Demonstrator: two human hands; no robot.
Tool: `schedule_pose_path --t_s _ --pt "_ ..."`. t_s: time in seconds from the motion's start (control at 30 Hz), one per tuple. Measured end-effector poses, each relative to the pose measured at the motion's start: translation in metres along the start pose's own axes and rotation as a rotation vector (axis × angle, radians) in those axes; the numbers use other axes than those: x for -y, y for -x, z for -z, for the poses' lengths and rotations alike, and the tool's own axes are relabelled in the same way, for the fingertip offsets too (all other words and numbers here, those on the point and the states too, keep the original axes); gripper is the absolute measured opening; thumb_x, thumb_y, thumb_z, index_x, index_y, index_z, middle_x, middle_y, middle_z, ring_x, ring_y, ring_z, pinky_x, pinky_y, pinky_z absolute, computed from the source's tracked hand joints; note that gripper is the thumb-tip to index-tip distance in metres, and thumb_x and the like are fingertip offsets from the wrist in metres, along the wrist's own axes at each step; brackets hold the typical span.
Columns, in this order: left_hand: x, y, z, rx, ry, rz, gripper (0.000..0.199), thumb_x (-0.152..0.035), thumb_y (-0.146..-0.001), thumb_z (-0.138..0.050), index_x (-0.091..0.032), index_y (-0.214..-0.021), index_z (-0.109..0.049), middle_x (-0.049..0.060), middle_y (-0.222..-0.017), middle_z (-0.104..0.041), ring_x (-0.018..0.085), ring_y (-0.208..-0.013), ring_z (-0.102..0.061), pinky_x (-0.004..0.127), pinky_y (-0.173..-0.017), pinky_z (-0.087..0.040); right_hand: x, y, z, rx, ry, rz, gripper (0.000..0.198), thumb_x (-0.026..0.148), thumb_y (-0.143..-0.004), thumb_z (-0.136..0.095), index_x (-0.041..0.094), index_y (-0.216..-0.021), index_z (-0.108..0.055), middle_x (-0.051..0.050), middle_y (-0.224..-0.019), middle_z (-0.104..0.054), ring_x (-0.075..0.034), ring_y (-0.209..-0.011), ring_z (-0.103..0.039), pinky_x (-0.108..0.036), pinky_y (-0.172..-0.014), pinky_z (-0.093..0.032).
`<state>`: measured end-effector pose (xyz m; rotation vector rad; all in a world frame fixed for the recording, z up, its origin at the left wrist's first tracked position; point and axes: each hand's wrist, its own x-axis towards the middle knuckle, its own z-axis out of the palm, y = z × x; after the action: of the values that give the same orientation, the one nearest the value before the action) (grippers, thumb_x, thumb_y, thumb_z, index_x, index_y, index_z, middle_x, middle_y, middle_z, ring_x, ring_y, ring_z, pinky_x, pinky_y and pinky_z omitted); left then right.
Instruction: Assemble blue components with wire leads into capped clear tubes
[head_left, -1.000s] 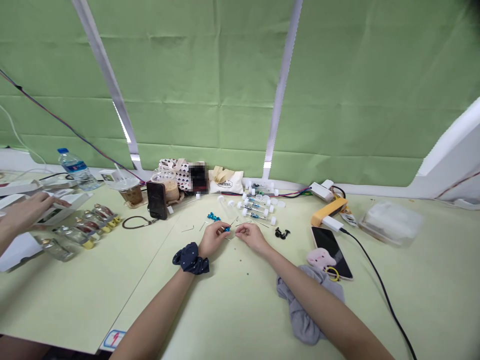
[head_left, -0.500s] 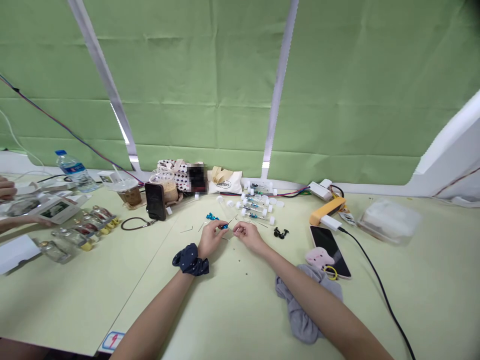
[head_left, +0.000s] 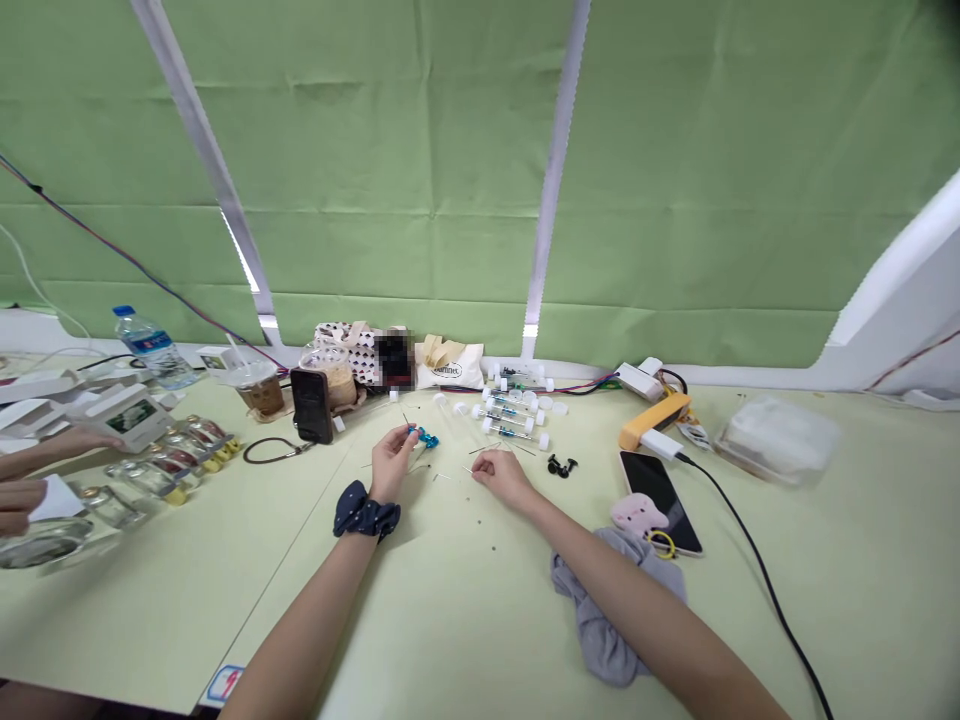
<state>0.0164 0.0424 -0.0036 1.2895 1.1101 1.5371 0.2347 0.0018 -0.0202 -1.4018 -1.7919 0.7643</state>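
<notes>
My left hand (head_left: 391,462), with a dark dotted scrunchie (head_left: 366,510) on its wrist, is closed at the fingertips on a small blue piece with a thin dark rod sticking up from it. It is right beside a little heap of glossy blue pieces (head_left: 429,439). My right hand (head_left: 501,477) pinches a thin metal rod (head_left: 467,469) low over the table. Between the hands a few thin rods (head_left: 442,476) lie loose. Behind the right hand lie several clear tubes with white caps (head_left: 516,432), with blue and dark parts inside. Small black parts (head_left: 561,466) rest to its right.
At left, another person's hands (head_left: 64,450) are among white boxes (head_left: 127,415) and glass bottles (head_left: 112,505). A phone (head_left: 311,405) stands by drink cups (head_left: 259,388). At right are a grey cloth (head_left: 607,640), a flat phone (head_left: 660,500), a black cable (head_left: 757,560) and a plastic container (head_left: 780,440).
My left hand has moved left, away from the right hand, to the blue heap. My right hand has barely moved. The other person's hands have come further into view at left.
</notes>
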Motion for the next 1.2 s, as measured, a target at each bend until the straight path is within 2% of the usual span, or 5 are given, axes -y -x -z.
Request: schedule_pose_path --t_s 0.47,0.63,0.8,1.07,1.2 --pt "0.003 0.000 -0.002 0.058 0.107 0.104 0.047 -0.045 -0.064 -0.069 -0.011 -0.096 -0.064 0.011 -0.093 -0.066 0.018 -0.076 -0.063 0.030 -0.069 -0.050 0.009 0.003 0.005 0.048 0.054 -0.005 0.006 0.017 -0.068 -0.059 0.016 -0.068 -0.065 -0.002 -0.067 -0.062 -0.012 -0.061 -0.056 -0.022 -0.058 -0.043" --pt "0.002 0.002 -0.003 0.068 0.124 0.122 0.049 -0.045 -0.063 -0.070 -0.011 -0.096 -0.064 0.012 -0.094 -0.066 0.017 -0.076 -0.063 0.029 -0.070 -0.049 0.033 0.008 0.020 -0.012 0.463 -0.061 0.014 0.027 -0.081 -0.054 0.017 -0.081 -0.063 -0.008 -0.087 -0.062 -0.018 -0.078 -0.059 -0.027 -0.067 -0.042" --pt "0.001 0.002 -0.003 0.052 0.156 0.146 0.049 -0.045 -0.060 -0.071 -0.011 -0.094 -0.065 0.011 -0.091 -0.066 0.018 -0.076 -0.064 0.029 -0.070 -0.049 0.052 0.009 0.052 -0.076 0.915 -0.240 0.020 0.011 -0.082 -0.048 0.013 -0.098 -0.061 -0.019 -0.102 -0.056 -0.027 -0.093 -0.056 -0.035 -0.071 -0.043" --pt "-0.001 0.003 -0.001 0.103 0.282 0.185 0.042 -0.040 -0.061 -0.074 -0.012 -0.091 -0.065 0.010 -0.089 -0.066 0.020 -0.080 -0.064 0.033 -0.076 -0.049 0.033 0.008 0.078 0.068 1.054 -0.388 0.035 -0.002 -0.072 -0.047 0.013 -0.099 -0.064 -0.020 -0.103 -0.057 -0.029 -0.090 -0.059 -0.064 -0.083 -0.028" --pt "-0.005 0.004 -0.001 0.125 0.318 0.215 0.043 -0.039 -0.062 -0.074 -0.011 -0.093 -0.064 0.010 -0.086 -0.067 0.020 -0.081 -0.064 0.035 -0.078 -0.048 0.021 0.003 0.075 0.111 1.030 -0.412 0.035 -0.004 -0.071 -0.046 0.013 -0.095 -0.064 -0.017 -0.096 -0.061 -0.029 -0.088 -0.060 -0.065 -0.083 -0.024"
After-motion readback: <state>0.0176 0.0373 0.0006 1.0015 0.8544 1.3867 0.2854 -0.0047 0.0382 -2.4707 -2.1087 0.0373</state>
